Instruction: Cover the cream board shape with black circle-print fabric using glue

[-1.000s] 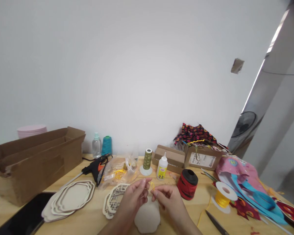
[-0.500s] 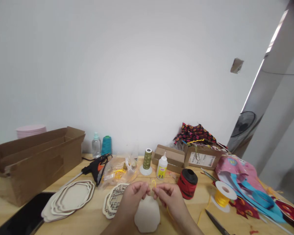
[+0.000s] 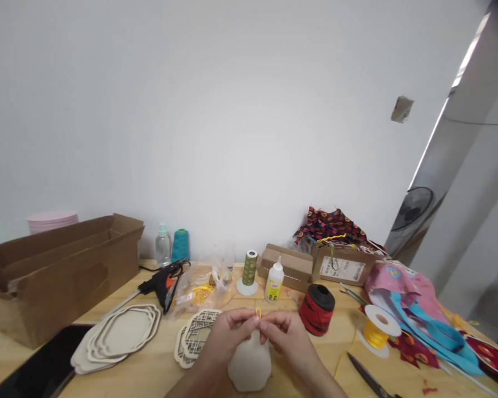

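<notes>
My left hand (image 3: 237, 327) and my right hand (image 3: 283, 330) meet above a pale wooden plaque (image 3: 249, 365) with a scalloped outline. Between their pinched fingertips a small loop of yellow cord (image 3: 258, 313) sticks up. Fingers of both hands are closed on the cord; where it passes below them is hidden. The plaque's upper edge is covered by my hands. Just left of my left hand lie openwork wooden lattice panels (image 3: 195, 334). A red spool (image 3: 317, 310) with a black core stands right of my right hand.
A white glue bottle (image 3: 274, 282) and a green thread spool (image 3: 249, 270) stand behind my hands. Open scissors (image 3: 367, 376) and a yellow cord spool (image 3: 375, 334) lie to the right. A glue gun (image 3: 162, 284), stacked wooden plaques (image 3: 124, 334) and a long cardboard box (image 3: 74, 282) are left.
My hands have come together, their fingertips now almost touching. The yellow cord end, earlier a loose hook, now stands as a small closed loop between the fingers.
</notes>
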### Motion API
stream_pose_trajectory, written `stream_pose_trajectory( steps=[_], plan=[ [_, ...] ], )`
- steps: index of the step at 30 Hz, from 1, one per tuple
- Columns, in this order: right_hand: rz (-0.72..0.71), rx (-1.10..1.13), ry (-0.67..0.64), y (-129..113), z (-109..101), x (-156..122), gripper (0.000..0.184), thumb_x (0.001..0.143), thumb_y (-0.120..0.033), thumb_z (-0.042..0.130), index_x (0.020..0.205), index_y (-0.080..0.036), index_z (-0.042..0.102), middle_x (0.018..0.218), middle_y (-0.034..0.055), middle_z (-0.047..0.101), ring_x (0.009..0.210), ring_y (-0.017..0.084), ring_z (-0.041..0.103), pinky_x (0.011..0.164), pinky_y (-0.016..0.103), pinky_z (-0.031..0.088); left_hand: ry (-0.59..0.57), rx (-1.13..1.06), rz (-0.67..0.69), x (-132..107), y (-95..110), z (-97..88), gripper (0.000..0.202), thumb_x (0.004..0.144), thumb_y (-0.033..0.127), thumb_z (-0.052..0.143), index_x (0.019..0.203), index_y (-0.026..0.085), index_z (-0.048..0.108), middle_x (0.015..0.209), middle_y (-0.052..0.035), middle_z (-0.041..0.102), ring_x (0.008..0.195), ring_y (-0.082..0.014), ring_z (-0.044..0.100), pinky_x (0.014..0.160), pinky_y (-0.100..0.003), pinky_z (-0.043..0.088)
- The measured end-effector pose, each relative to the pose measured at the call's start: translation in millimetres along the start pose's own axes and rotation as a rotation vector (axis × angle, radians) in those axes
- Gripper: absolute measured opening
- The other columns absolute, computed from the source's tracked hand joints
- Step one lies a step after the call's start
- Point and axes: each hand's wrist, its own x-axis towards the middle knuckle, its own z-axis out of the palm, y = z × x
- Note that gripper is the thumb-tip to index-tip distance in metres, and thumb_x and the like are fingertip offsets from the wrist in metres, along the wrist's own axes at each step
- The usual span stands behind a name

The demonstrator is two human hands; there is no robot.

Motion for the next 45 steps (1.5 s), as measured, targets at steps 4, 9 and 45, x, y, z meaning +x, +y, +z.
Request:
stream_pose_trajectory(
  steps=[4, 9, 45],
  plan=[
    [0.002, -0.012, 0.007, -4, 2, 0, 0.031, 0.063, -0.038, 0.064, 0.043, -0.014, 0.060, 0.040, -0.0050, 0.043, 0.039, 0.005, 0.029, 0.041, 0.019, 0.022, -0.016, 0.002, 0.006, 0, 0, -1.6, 0.021, 0.060, 0.036, 0.068, 0.061, 0.015, 0.067, 0.054, 0.0010, 0.059, 0.050, -0.0099, 0.042, 0.049, -0.021, 0.029],
    [0.013, -0.012, -0.009, -2, 1, 2, 0.029, 0.063, -0.037, 0.064, 0.048, -0.013, 0.064, 0.040, -0.0056, 0.039, 0.042, 0.006, 0.028, 0.042, 0.019, 0.020, -0.034, -0.007, -0.003, -4, 4, 0.2, 0.023, 0.066, 0.035, 0.064, 0.056, 0.015, 0.064, 0.048, 0.0034, 0.052, 0.048, -0.0081, 0.037, 0.047, -0.020, 0.027],
    [-0.126, 0.054, 0.236, 3, -5, 4, 0.021, 0.058, -0.036, 0.070, 0.062, -0.015, 0.067, 0.060, 0.0016, 0.065, 0.058, 0.013, 0.054, 0.058, 0.022, 0.043, 0.044, -0.288, -0.092, -3, -1, 1.6, 0.018, 0.055, 0.031, 0.074, 0.062, 0.015, 0.069, 0.051, 0.0032, 0.053, 0.048, -0.0046, 0.039, 0.050, -0.016, 0.032]
  ],
)
